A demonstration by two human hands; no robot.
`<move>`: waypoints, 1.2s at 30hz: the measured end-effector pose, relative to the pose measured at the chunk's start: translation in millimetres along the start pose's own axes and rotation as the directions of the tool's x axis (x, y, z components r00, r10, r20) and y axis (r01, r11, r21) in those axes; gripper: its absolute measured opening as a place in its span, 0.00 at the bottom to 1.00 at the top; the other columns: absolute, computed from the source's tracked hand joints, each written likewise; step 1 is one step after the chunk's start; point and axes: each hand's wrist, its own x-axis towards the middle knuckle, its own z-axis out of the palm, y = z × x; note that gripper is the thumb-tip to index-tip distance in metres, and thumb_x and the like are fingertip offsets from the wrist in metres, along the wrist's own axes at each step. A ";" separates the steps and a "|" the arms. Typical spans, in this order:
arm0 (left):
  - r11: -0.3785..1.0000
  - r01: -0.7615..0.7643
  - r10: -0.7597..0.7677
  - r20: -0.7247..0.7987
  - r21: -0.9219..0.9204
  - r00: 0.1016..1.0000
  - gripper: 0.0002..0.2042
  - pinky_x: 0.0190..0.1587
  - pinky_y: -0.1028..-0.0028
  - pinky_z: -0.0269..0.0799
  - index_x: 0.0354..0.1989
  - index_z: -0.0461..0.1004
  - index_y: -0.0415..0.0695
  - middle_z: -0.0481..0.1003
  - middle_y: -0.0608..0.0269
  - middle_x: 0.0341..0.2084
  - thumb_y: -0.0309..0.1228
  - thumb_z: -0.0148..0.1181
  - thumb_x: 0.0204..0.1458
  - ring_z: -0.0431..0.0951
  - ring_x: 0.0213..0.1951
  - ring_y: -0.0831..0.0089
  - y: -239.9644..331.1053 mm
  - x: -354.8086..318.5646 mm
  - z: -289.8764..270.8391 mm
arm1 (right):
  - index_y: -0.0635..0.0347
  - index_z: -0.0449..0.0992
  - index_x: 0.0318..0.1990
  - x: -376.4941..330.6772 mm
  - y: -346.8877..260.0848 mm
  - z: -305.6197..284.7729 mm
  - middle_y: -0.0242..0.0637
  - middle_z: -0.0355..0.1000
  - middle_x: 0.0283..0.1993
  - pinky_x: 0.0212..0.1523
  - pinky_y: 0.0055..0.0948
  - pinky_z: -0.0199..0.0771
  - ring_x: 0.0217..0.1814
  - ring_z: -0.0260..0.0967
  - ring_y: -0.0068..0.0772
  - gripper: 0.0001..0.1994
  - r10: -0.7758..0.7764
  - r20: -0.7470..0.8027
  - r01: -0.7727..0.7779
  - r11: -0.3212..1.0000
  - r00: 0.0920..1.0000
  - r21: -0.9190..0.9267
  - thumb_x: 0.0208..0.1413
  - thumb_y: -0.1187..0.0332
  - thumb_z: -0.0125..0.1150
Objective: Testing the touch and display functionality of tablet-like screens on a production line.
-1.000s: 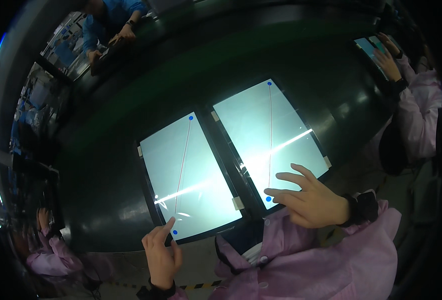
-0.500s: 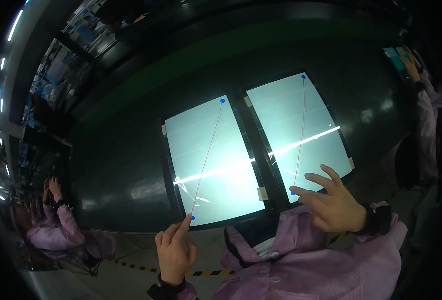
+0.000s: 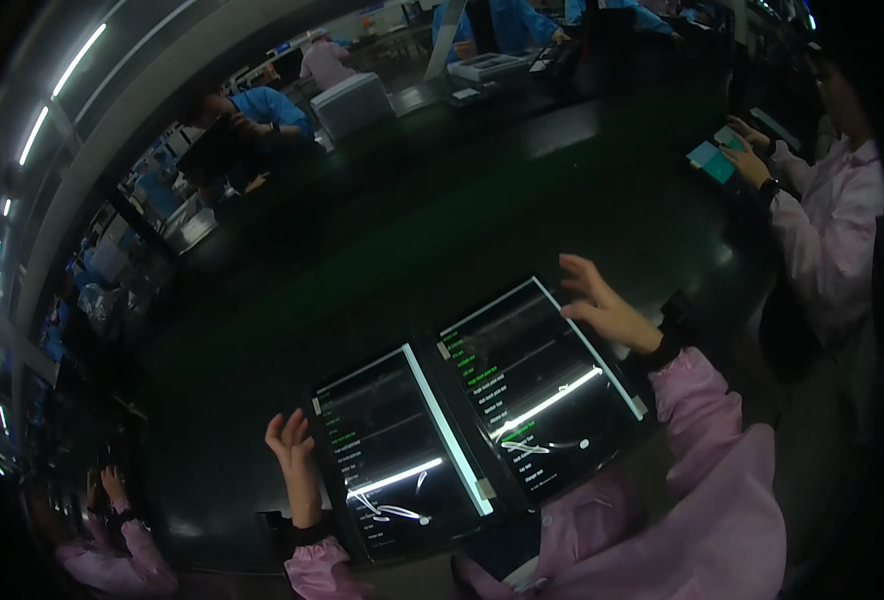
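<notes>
a worker in a pink smock sits at a dark workbench (image 3: 262,420) with two tablets side by side, both showing dark menu screens with list text. the left hand (image 3: 295,455) hovers open, holding nothing, just beside the left tablet (image 3: 392,450); the right hand (image 3: 602,305), fingers spread and empty, rests at the far corner of the right tablet (image 3: 537,385). judging by the lists, screen checking is mid-way; a careful tap on one entry seems called for.

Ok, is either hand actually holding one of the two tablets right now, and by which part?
Neither hand grips anything. The left hand is open beside the left tablet, at its left edge. The right hand is spread at the right tablet, by its top right corner.
</notes>
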 end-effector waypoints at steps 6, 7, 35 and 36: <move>0.995 -0.028 0.033 0.056 -0.100 0.998 0.37 0.63 0.66 0.46 0.62 0.44 0.46 0.55 0.48 0.59 0.21 0.48 0.38 0.53 0.63 0.59 -17.2 -0.7 1.8 | 0.66 0.43 0.64 -4.2 34.9 11.8 0.51 0.45 0.67 0.68 0.32 0.40 0.72 0.39 0.42 0.40 -0.249 0.022 0.250 0.962 0.968 -0.112 0.45 0.73 0.60; 0.996 -0.037 0.042 0.067 -0.075 0.997 0.38 0.64 0.66 0.46 0.62 0.44 0.46 0.55 0.48 0.59 0.19 0.48 0.36 0.53 0.63 0.59 -15.8 -2.6 1.5 | 0.66 0.44 0.64 -5.2 34.4 12.1 0.50 0.46 0.67 0.68 0.31 0.41 0.72 0.40 0.42 0.40 -0.243 0.006 0.242 0.966 0.970 -0.088 0.44 0.75 0.60; 0.497 -0.647 0.327 0.566 0.579 0.757 0.26 0.58 0.65 0.54 0.56 0.57 0.41 0.63 0.54 0.54 0.19 0.48 0.43 0.62 0.55 0.58 50.8 35.4 40.8 | 0.64 0.63 0.54 28.1 -30.3 30.6 0.56 0.57 0.59 0.62 0.42 0.54 0.65 0.50 0.52 0.21 -0.315 0.377 0.480 0.712 0.871 -0.513 0.50 0.70 0.48; 0.562 -0.651 0.297 0.610 0.511 0.735 0.25 0.59 0.64 0.54 0.55 0.59 0.40 0.66 0.54 0.51 0.19 0.48 0.43 0.62 0.55 0.57 47.1 34.1 58.4 | 0.64 0.63 0.54 30.8 -32.2 41.3 0.56 0.57 0.59 0.62 0.42 0.55 0.64 0.51 0.53 0.21 -0.334 0.448 0.537 0.696 0.830 -0.477 0.50 0.70 0.47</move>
